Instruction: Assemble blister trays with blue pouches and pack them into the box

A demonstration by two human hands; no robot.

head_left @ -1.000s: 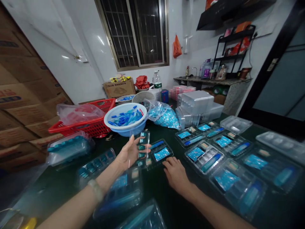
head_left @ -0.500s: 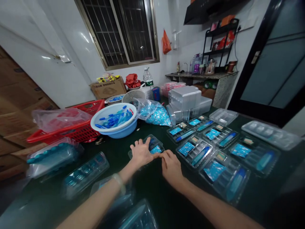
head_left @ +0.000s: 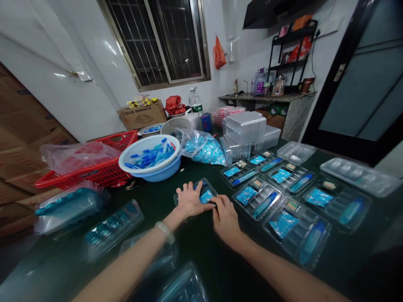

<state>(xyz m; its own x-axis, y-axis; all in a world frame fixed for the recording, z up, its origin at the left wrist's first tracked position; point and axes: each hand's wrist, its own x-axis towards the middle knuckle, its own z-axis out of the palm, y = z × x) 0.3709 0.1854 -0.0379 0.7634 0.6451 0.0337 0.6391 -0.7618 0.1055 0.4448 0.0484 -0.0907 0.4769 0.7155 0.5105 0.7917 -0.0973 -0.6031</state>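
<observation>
My left hand (head_left: 191,202) lies with fingers spread across a small clear plastic tray (head_left: 211,184), its thumb reaching to the tray's right corner. Inside the tray a blue packet (head_left: 206,196) shows beside the fingers; the rest is covered by the hand. My right hand (head_left: 225,216) is closed, its bent fingers pinching the tray's near right edge, close to the left thumb tip. To the right sit several similar trays, each with a blue packet (head_left: 247,195), a blue pen-shaped tool (head_left: 265,204) and a small pale piece.
Behind my hands stand a light-blue basin (head_left: 157,173) of blue pen-shaped tools and a bag of blue packets (head_left: 208,150). A red basket (head_left: 110,168) is at the left. Clear containers (head_left: 245,126) are stacked at the back. Another clear tray (head_left: 115,228) lies left of my arms.
My left hand has flattened and shifted slightly right, its fingers closer together over the tray. My right hand has stayed at the tray's edge with only a small shift.
</observation>
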